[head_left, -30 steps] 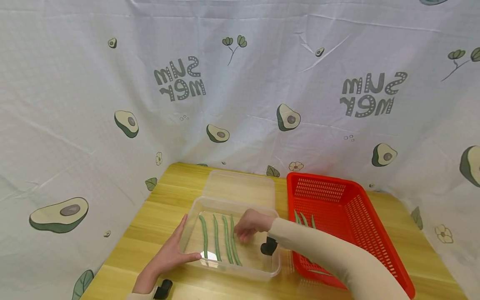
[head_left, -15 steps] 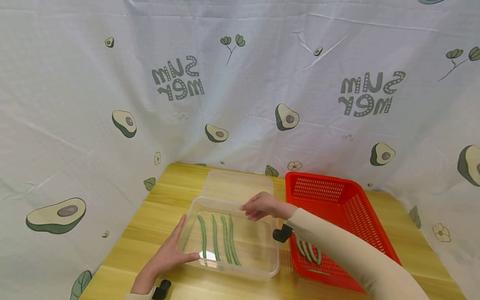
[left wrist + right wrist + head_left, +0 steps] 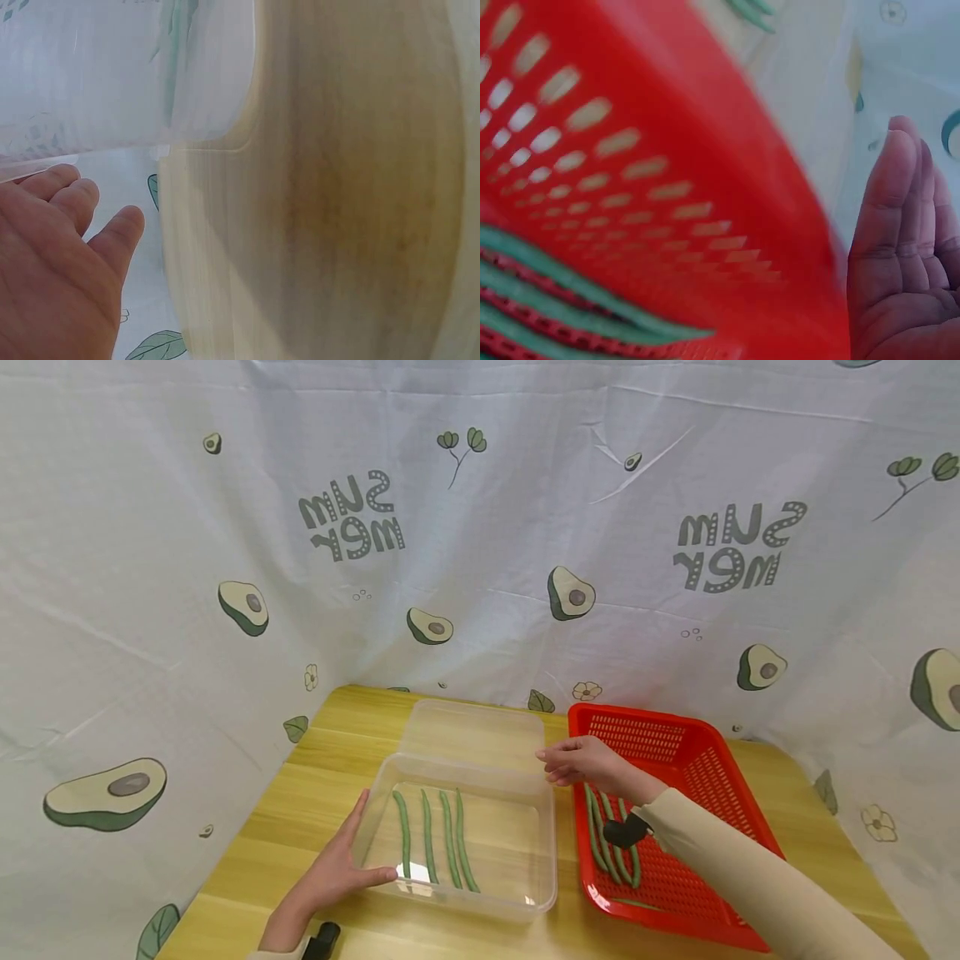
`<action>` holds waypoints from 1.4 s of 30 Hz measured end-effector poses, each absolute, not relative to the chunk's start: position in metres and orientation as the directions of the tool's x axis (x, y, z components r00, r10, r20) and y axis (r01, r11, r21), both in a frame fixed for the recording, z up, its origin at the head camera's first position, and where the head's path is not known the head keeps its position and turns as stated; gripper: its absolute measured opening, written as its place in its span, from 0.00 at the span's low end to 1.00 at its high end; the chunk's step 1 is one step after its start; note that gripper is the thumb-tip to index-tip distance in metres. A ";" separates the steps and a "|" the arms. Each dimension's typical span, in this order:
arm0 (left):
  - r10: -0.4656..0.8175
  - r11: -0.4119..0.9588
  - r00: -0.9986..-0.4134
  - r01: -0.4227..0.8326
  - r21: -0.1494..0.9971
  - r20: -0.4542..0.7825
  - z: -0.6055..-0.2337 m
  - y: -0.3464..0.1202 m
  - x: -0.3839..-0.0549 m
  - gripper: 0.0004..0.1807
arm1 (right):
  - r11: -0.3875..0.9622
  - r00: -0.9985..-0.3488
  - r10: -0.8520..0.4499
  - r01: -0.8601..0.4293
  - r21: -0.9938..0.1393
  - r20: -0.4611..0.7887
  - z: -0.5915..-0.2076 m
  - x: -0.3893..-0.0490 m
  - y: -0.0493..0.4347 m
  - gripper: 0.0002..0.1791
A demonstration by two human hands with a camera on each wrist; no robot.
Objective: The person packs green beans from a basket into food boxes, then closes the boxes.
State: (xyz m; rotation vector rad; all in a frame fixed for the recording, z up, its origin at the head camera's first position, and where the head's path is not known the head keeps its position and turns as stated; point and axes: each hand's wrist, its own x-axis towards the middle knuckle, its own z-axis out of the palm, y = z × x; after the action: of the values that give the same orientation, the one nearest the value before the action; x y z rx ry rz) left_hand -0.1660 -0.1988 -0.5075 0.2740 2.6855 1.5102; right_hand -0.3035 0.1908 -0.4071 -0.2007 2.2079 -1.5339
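Observation:
A clear plastic container [image 3: 517, 906] stands on the table, with several green beans [image 3: 452, 843] laid side by side in its left half. My left hand [image 3: 330, 868] braces the container's near left corner, fingers straight along the side wall and thumb across the near rim. In the left wrist view, that hand [image 3: 60, 262] touches the container wall [image 3: 112, 82]. My right hand [image 3: 588, 762], empty, hovers by the left rim of the red basket [image 3: 678, 720]. Its fingers look straight in the right wrist view. More green beans [image 3: 618, 852] lie in the basket, partly hidden by the wrist.
Behind the container lies a flat translucent lid [image 3: 472, 731]. The wooden table [image 3: 288, 806] is bounded at the back and sides by a printed cloth [image 3: 480, 560]. One more bean [image 3: 637, 904] rests near the basket's front wall.
My right hand has risen out of the container and moved right to the basket's edge. The beans in the container stay put, and my left hand keeps its place.

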 end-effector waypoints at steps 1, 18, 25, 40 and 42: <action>0.177 0.510 -0.983 0.127 0.851 0.040 -0.507 -0.199 -0.166 0.66 | 0.360 -0.899 -0.347 0.137 -0.923 -0.269 -0.408 -0.303 0.197 0.20; 0.188 0.519 -0.980 0.153 0.841 0.062 -0.508 -0.199 -0.166 0.66 | 0.410 -0.932 -0.114 0.271 -0.871 -0.343 -0.433 -0.296 0.280 0.24; 0.184 0.523 -0.981 0.154 0.838 0.065 -0.509 -0.198 -0.166 0.65 | 0.478 -0.916 -0.093 0.303 -0.824 -0.391 -0.452 -0.287 0.308 0.23; 0.183 0.523 -0.982 0.138 0.841 0.047 -0.506 -0.197 -0.166 0.65 | 0.536 -0.907 -0.006 0.352 -0.767 -0.420 -0.469 -0.273 0.325 0.21; 0.186 0.525 -0.982 0.137 0.840 0.044 -0.506 -0.197 -0.166 0.65 | 0.537 -0.905 -0.009 0.355 -0.765 -0.426 -0.471 -0.272 0.323 0.20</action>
State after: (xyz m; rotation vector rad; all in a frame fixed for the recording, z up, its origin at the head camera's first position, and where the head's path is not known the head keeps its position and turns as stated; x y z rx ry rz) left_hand -0.1659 -0.1970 -0.5057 0.2854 2.6987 1.4789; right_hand -0.2721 0.3226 -0.4711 0.2837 2.3987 -1.3193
